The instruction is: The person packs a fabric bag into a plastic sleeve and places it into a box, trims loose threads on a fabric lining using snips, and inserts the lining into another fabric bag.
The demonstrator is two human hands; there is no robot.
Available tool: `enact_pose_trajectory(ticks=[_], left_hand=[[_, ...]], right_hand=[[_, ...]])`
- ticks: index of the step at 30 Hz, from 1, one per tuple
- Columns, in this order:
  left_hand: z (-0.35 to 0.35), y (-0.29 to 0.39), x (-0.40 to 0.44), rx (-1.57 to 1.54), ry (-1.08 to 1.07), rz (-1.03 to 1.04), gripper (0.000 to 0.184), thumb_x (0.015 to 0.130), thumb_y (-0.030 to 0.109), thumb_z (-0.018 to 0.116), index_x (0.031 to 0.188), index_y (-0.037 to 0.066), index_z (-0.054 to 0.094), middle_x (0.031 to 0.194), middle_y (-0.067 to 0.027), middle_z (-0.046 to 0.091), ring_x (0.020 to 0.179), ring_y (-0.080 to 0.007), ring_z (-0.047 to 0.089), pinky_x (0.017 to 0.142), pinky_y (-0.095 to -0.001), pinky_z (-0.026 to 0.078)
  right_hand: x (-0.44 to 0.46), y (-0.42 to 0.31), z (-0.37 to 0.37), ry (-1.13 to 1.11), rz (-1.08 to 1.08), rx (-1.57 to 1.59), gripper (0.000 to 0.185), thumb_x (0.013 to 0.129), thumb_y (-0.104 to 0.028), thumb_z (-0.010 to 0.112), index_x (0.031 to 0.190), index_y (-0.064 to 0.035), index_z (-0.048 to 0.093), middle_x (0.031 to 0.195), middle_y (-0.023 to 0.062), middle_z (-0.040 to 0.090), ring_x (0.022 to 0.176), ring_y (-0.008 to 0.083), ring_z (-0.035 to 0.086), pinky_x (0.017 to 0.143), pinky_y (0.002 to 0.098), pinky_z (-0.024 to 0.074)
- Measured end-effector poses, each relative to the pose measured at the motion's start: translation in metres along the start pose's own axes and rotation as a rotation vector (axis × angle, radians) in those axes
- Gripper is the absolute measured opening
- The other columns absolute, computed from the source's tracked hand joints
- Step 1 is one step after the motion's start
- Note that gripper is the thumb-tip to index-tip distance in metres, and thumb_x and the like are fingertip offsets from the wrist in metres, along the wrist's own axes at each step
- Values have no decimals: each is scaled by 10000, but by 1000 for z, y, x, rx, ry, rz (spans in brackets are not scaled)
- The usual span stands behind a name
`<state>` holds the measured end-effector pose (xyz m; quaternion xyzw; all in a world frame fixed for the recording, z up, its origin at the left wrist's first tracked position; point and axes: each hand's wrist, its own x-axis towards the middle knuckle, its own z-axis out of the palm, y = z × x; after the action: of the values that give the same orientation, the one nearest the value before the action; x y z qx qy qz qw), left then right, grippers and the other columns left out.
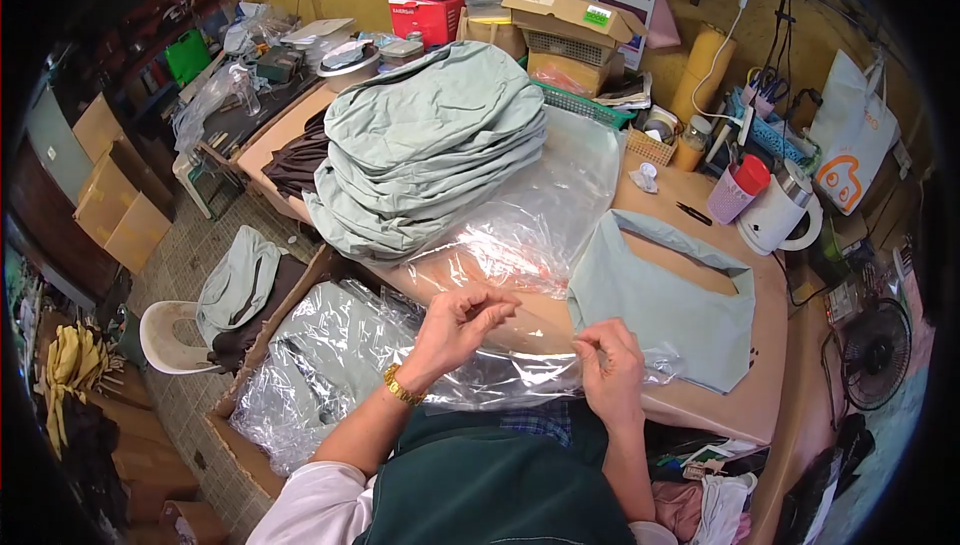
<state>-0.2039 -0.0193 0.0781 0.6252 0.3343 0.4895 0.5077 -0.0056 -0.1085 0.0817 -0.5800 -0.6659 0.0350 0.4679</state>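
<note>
A clear plastic bag stretches in front of my body, between my two hands. My left hand, a gold-coloured band at its wrist, is closed in a pinch at the bag's upper edge. Thumb and fingers of my right hand are pressed together on the bag's right part. Just beyond the right hand, a folded pale green fabric piece with a long handle-like opening lies flat on the table. A tall pile of the same pale green fabric rises behind the left hand, beside more clear plastic sheets.
A cardboard box holding plastic-wrapped green pieces stands at left, near a white stool. Black snips, a pink cup and a white kettle are at the table's right. A black fan stands far right.
</note>
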Motion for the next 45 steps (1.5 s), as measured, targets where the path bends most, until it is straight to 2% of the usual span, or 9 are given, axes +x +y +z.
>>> enact_pose_trajectory(ticks=[13, 18, 19, 28, 29, 37, 40, 43, 45], left_hand=[[0, -1, 1, -61, 19, -158, 200, 939, 199, 644, 956, 7, 697, 729, -29, 689, 498, -1, 476, 422, -176, 363], [6, -13, -5, 3, 48, -87, 247, 964, 202, 609, 810, 14, 655, 604, 3, 605, 475, -13, 465, 423, -189, 367], [8, -16, -6, 5, 59, -78, 286, 976, 214, 590, 765, 24, 621, 588, 6, 581, 466, -19, 456, 419, -195, 356], [23, -33, -5, -300, -328, -189, 129, 950, 98, 617, 948, 51, 497, 947, -81, 646, 709, -51, 550, 578, -172, 423], [27, -28, -5, -622, -323, -270, 206, 911, 52, 658, 985, 55, 466, 950, -97, 681, 696, -44, 589, 567, -173, 467], [22, -16, -12, -364, -229, -354, 327, 932, 134, 645, 1230, 39, 548, 798, -7, 678, 559, -16, 542, 463, -153, 404], [19, -22, -11, -338, -289, -308, 235, 926, 172, 665, 1113, 34, 634, 761, 38, 637, 602, -13, 516, 528, -175, 409], [9, -30, -8, -172, -803, -417, 207, 949, 237, 637, 956, 35, 683, 760, 52, 607, 732, -15, 517, 653, -216, 435], [4, -30, -8, -263, -672, -349, 240, 950, 285, 630, 906, 56, 688, 741, 50, 610, 703, -21, 519, 634, -215, 436]], right_hand=[[-1, 5, 1, 13, 299, 298, 118, 857, 11, 678, 803, 9, 573, 778, -23, 496, 684, 43, 416, 601, 189, 333], [-8, 10, 8, 79, 248, -26, 290, 891, -75, 655, 681, -1, 469, 593, 30, 416, 569, 80, 379, 509, 277, 319], [-8, 9, 7, 71, 221, -136, 262, 810, -64, 696, 682, -18, 472, 568, 150, 455, 513, 317, 470, 502, 392, 359], [4, -11, 29, 82, -81, 102, 112, 810, -14, 680, 781, -26, 573, 619, 114, 566, 547, 308, 570, 524, 402, 445], [-1, -8, 29, 76, 35, 117, 103, 823, -20, 674, 791, -25, 576, 634, 120, 581, 555, 306, 584, 523, 393, 451], [-8, 1, 24, -121, 250, 152, 100, 871, -41, 643, 810, -12, 570, 677, 140, 607, 572, 283, 606, 543, 342, 467], [-5, 11, 27, 79, -57, 219, 146, 905, -80, 630, 805, -10, 549, 672, 99, 598, 590, 211, 592, 566, 300, 452], [-12, 16, 16, 251, 320, 572, 175, 957, -106, 567, 806, -25, 531, 678, 7, 538, 616, 66, 483, 582, 219, 387], [-11, 11, -2, 65, 399, 682, 168, 944, -118, 595, 805, -45, 535, 682, -10, 533, 615, 47, 463, 562, 201, 356]])
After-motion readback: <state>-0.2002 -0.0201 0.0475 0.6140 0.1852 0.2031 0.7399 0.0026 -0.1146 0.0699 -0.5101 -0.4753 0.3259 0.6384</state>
